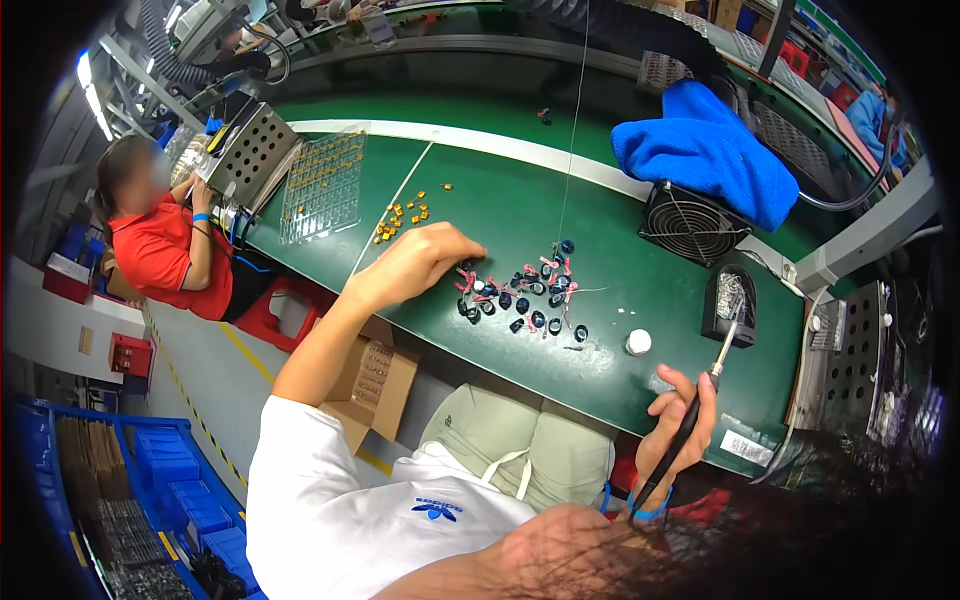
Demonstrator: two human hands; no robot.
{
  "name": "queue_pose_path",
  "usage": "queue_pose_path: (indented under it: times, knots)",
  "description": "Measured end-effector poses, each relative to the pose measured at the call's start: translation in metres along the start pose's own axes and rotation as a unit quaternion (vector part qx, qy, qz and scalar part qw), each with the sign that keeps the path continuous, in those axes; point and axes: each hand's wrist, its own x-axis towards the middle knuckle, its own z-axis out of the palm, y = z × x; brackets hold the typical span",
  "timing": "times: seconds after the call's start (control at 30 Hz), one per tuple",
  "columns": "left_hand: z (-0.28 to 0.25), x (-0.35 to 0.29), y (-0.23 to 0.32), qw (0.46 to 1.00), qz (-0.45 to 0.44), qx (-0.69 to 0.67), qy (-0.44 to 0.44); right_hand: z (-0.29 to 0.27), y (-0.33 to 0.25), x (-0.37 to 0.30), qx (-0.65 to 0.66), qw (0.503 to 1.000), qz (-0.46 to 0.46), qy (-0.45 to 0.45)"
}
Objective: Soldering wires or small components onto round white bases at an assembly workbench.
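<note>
My left hand point(425, 262) reaches over the green bench with its fingers drawn together at the left edge of a pile of small dark round parts with pink wires point(527, 287). Whatever lies between its fingertips is too small to make out. In my right hand point(684, 425) is a soldering iron point(681, 441) with a black handle, held like a pen. Its metal tip points up to the dark stand filled with silvery metal wool point(731, 297); whether they touch I cannot tell. A white round container point(638, 342) sits left of the iron.
Small yellow-orange parts point(397, 217) lie beyond my left forearm, beside a clear compartment tray point(325, 185). A black fan point(697, 222) with a blue towel point(700, 150) stands at the far right. A co-worker in red point(160, 245) sits at the left. An open cardboard box point(370, 385) is below the bench edge.
</note>
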Motion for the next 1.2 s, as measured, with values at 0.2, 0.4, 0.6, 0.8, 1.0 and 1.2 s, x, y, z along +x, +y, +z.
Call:
queue_pose_path:
  times: [0.2, 0.4, 0.6, 0.8, 1.0, 1.2]
  knots:
    - [-0.001, -0.007, -0.001, 0.998, 0.049, -0.046, 0.016, 0.005, -0.001, 0.003, -0.01, 1.0, -0.009, -0.001]
    - [0.005, -0.006, -0.005, 0.991, -0.005, -0.073, 0.115, 0.006, -0.003, 0.007, -0.019, 1.0, 0.001, -0.009]
    - [0.025, 0.022, 0.038, 0.968, 0.054, -0.175, 0.17, 0.005, -0.004, 0.003, -0.031, 0.999, -0.004, -0.028]
    - [0.065, 0.065, 0.083, 0.937, 0.1, -0.265, 0.203, 0.008, -0.002, 0.006, -0.043, 0.998, -0.019, -0.036]
    - [0.104, 0.075, 0.132, 0.932, 0.073, -0.28, 0.219, 0.01, -0.004, 0.012, -0.045, 0.999, 0.006, -0.016]
    - [0.122, 0.075, 0.147, 0.938, 0.066, -0.242, 0.237, 0.009, -0.008, 0.019, -0.134, 0.989, -0.034, -0.048]
